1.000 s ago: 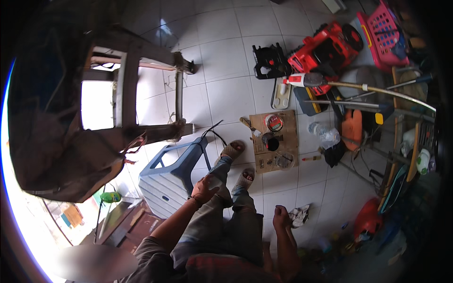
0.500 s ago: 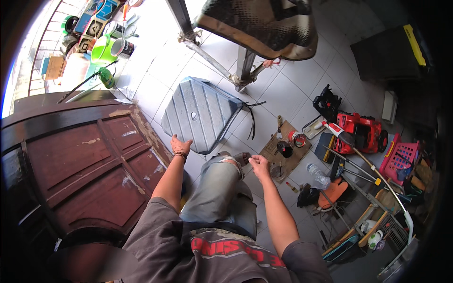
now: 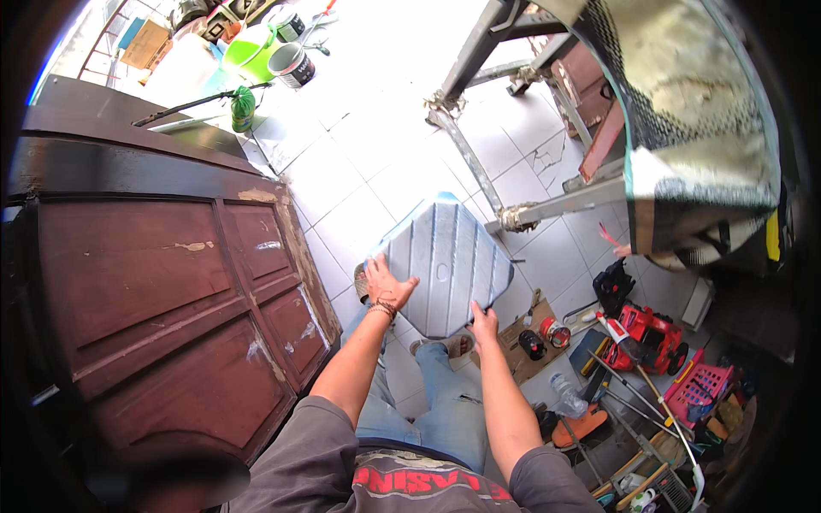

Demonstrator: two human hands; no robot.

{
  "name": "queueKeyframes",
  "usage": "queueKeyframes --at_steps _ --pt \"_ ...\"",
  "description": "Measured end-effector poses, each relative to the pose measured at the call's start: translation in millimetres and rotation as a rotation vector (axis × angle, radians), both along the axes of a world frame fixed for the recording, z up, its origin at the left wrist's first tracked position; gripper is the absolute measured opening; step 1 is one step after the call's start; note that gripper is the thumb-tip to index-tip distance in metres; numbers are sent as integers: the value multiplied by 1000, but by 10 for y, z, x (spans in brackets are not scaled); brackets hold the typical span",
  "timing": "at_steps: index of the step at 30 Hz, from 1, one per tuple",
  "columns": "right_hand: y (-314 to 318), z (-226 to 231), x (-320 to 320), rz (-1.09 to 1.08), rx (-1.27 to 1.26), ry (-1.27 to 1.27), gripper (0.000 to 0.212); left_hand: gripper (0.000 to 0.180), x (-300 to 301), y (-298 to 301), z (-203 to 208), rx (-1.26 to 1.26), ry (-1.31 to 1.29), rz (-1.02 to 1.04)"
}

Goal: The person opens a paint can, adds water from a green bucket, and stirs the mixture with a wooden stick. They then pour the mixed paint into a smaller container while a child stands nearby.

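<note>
A grey-blue plastic stool with a ribbed square top and a small central hole is in front of my legs, its top facing me. At its left edge, my left hand grips with the fingers over the rim and the thumb along the top. My right hand is closed on the near right edge, thumb upward; its other fingers are partly hidden. The stool's legs and underside cannot be seen. Whether it touches the floor I cannot tell.
A brown panelled door stands at the left. Beyond the stool on the right is a metal frame with a draped mat. Paint tins stand on cardboard; a red toy car, pink basket and tools crowd the right.
Both hands have come onto the stool, which now appears nearer and turned. My right hand has moved from above my knee to its edge. The view has shifted, and my legs are straighter.
</note>
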State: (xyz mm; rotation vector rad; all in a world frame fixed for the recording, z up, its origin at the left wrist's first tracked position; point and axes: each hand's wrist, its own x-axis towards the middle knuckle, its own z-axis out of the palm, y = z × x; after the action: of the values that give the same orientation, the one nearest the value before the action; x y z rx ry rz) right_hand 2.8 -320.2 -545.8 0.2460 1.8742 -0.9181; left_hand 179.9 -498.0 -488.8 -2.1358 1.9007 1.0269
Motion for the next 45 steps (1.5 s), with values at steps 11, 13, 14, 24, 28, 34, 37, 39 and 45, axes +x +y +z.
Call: queueKeyframes --at_steps 11,13,14,24,28,34,37,39,45 --pt "-889 370 361 254 198 465 34 74 1449 -1285 422 406 238 145" --pt "-1294 350 563 354 64 459 31 70 1766 -1478 408 293 120 184" --pt "-1543 364 678 435 -1 532 29 68 1912 -1584 381 237 58 202" --pt "-4324 975 719 675 -81 188 36 59 2270 -3092 818 524 58 63" --pt "-5093 1418 517 1087 -153 79 37 44 1954 -3859 1116 658 161 -396" --pt "-6518 1961 22 1529 23 175 27 29 887 -5824 1908 369 321 -300" --pt "-7278 1963 -250 1635 45 228 27 32 577 -6594 2328 449 412 -301" --pt "-7759 1867 -455 1617 50 254 27 33 421 -6959 2287 434 391 -292" --pt "-9599 2131 -1131 1567 39 448 20 38 -419 -8692 2029 445 396 -301"
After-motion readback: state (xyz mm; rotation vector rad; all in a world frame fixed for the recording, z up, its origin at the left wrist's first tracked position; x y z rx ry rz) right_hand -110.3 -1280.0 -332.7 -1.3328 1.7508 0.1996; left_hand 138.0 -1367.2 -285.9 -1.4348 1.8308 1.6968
